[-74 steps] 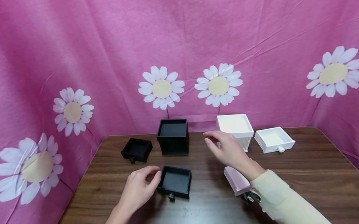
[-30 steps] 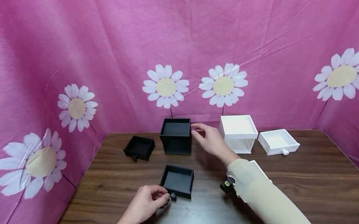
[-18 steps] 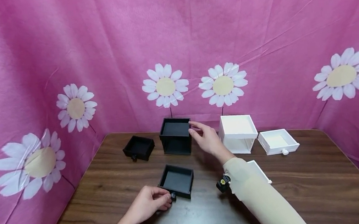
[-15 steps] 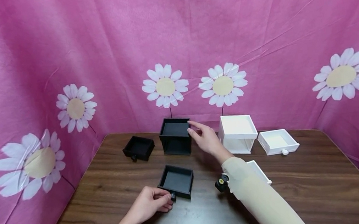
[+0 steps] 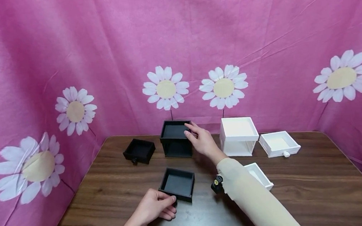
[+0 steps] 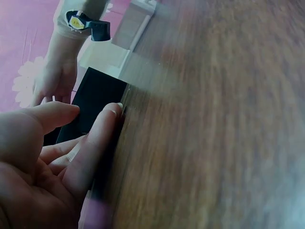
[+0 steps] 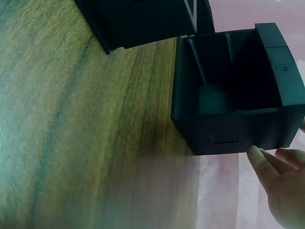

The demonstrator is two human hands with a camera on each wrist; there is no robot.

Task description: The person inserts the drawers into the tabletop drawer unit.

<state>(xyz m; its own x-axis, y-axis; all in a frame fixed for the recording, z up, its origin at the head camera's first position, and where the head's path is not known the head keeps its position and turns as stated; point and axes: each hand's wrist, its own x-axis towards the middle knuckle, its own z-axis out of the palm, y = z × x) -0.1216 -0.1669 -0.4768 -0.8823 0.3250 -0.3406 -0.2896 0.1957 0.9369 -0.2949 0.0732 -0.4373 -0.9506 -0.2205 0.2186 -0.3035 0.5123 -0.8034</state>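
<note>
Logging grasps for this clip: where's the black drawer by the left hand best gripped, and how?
Probably pinch the black drawer by its front panel, from the person's side: it sits open side up, that panel nearest, its far end facing the black cabinet.

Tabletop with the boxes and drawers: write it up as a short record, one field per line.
Surface: wooden table
Backdrop: pink cloth with printed daisies
Boxes: black box; white box to its right
Black drawers: left black drawer, beside the black box; near black drawer, in front of it
White drawers: right white drawer, beside the white box; near white drawer, partly behind the right sleeve
Left grip: at the near black drawer's front; pinch unclear
Right grip: uncurled, at the black box's right side
</note>
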